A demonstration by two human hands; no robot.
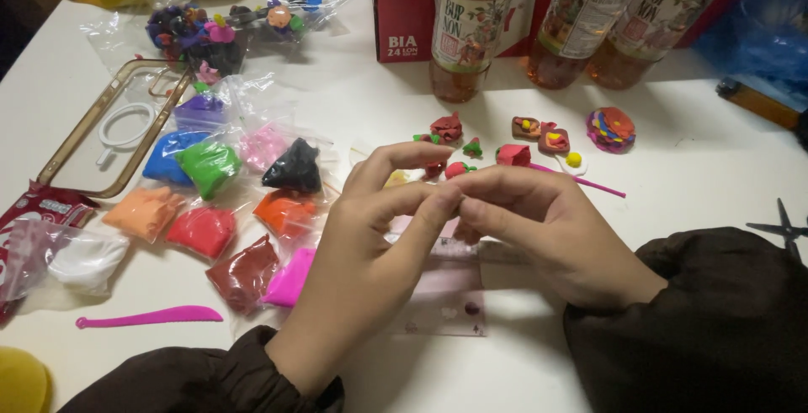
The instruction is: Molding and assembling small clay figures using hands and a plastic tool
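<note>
My left hand [362,253] and my right hand [539,228] meet fingertip to fingertip over the white table [673,177]. The fingers of both are pinched together at one spot; whatever is between them is too small or hidden to see. Just beyond the fingertips lie small clay figures: a red rose-like piece [446,127], a strawberry shape [457,170], a red block [512,154] on a pink stick [589,184], and little square pieces [540,133]. Under my hands lies a clear pink ruler [446,295].
Several bags of coloured clay [227,202] lie at the left, with a pink modelling knife [151,317] in front. A clear phone case [109,127] lies farther left. Three bottles of brown drink [471,17] and a red box stand at the back. Scissors [783,228] lie at the right.
</note>
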